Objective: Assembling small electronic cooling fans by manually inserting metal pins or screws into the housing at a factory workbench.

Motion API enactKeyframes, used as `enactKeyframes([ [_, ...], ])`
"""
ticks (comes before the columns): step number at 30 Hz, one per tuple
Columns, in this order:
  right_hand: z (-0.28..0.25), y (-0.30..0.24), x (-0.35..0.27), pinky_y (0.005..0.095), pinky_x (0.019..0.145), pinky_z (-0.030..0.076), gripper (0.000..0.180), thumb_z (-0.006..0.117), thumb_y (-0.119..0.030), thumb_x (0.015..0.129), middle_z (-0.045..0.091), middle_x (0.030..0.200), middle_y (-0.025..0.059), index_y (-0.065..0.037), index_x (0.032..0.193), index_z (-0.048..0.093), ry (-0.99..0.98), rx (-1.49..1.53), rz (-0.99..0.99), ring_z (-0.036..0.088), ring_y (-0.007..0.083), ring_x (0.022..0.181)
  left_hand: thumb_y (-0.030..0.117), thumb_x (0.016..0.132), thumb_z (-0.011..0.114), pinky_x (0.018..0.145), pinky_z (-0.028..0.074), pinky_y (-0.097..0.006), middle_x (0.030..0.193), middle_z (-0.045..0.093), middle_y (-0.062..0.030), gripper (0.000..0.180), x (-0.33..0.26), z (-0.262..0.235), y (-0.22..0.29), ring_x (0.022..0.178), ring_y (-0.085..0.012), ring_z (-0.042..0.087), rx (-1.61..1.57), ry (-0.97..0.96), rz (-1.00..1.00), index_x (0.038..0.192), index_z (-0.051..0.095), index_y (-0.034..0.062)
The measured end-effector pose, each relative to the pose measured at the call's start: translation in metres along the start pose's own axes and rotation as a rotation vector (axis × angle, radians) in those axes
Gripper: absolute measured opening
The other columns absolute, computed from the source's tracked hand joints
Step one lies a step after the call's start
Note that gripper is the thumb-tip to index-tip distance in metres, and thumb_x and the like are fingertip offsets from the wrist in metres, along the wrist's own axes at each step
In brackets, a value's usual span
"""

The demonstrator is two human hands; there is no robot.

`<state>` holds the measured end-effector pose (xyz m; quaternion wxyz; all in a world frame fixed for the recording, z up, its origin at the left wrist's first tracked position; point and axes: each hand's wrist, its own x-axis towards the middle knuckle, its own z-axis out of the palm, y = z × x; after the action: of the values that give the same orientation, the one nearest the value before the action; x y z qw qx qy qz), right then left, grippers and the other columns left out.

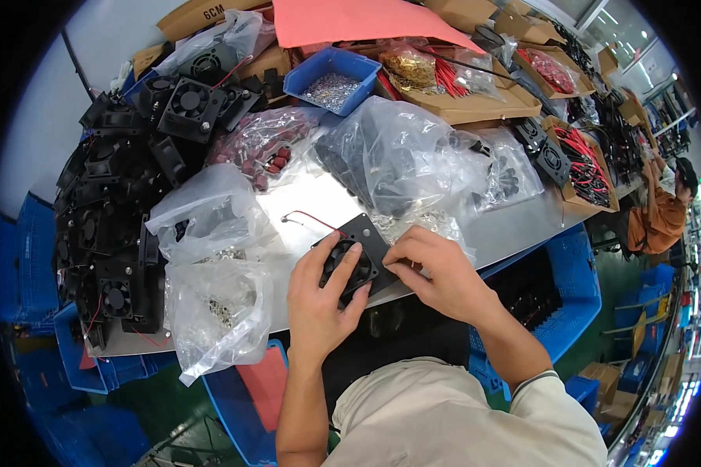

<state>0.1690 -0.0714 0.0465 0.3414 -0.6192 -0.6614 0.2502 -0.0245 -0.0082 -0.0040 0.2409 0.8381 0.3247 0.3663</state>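
Observation:
My left hand [319, 300] grips a small black square cooling fan [352, 266] at the near edge of the grey worktable [514, 222]. The fan lies on a flat black plate [366, 232], and a thin red wire [308, 218] runs from it to the left. My right hand [436, 268] rests its fingertips on the plate's right side, next to the fan. Whether the right fingers pinch a small part is hidden.
A heap of black fans [117, 210] fills the left. Clear bags with small parts [214, 300], [405, 156] lie around. A blue bin of screws [331, 82] and cardboard boxes [475, 101] stand behind. Blue crates [557, 288] sit below. Another person [662, 214] works far right.

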Motion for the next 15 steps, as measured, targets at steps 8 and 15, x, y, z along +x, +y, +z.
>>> enactKeyframes([
  [8, -0.0005, -0.0005, 0.0009, 0.0349, 0.067, 0.049, 0.017, 0.068, -0.002, 0.084, 0.060, 0.093, 0.0114, -0.003, 0.101, 0.065, -0.003, -0.019, -0.018, 0.062, 0.0273, 0.077, 0.012, 0.070, 0.077, 0.095, 0.046, -0.044, 0.131, 0.056, -0.0162, 0.054, 0.0012, -0.0007, 0.0005, 0.112, -0.0357, 0.057, -0.007, 0.015, 0.009, 0.123, 0.066, 0.0118],
  [15, -0.0015, 0.0024, 0.0041, 0.0358, 0.067, 0.049, 0.016, 0.067, -0.002, 0.085, 0.059, 0.092, 0.0118, -0.002, 0.101, 0.064, -0.025, -0.071, -0.081, 0.062, 0.0281, 0.077, 0.011, 0.070, 0.077, 0.094, 0.046, -0.044, 0.131, 0.056, -0.0156, 0.054, 0.0021, 0.0002, 0.0006, 0.112, -0.0353, 0.057, -0.001, 0.021, 0.011, 0.122, 0.066, 0.0114],
])
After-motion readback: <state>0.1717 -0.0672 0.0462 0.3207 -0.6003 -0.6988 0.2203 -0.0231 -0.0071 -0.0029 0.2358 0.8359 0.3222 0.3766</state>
